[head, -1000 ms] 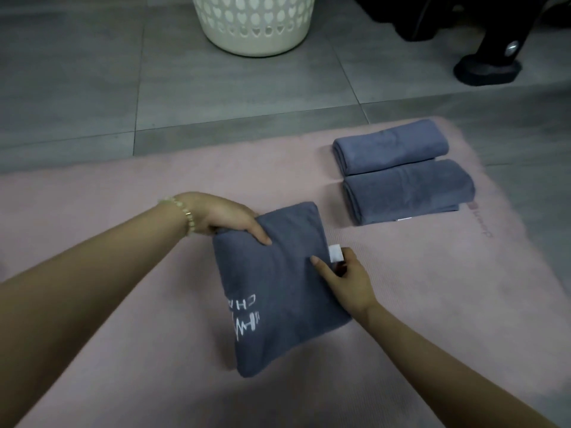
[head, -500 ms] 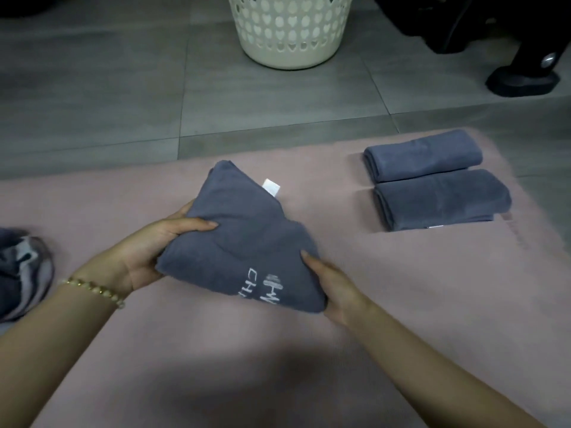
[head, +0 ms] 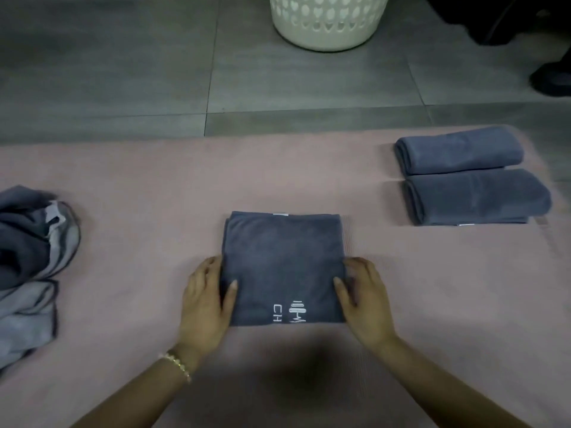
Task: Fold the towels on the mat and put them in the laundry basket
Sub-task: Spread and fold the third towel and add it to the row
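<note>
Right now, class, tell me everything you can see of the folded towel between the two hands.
The folded towel is a dark grey-blue, soft, plush-looking cloth folded into a near square of several layers, lying flat on the pink mat. Its near edge bears white printing, and a small white tag peeks out at the far edge. The left hand grips its left edge and the right hand its right edge, each thumb on top.
</note>
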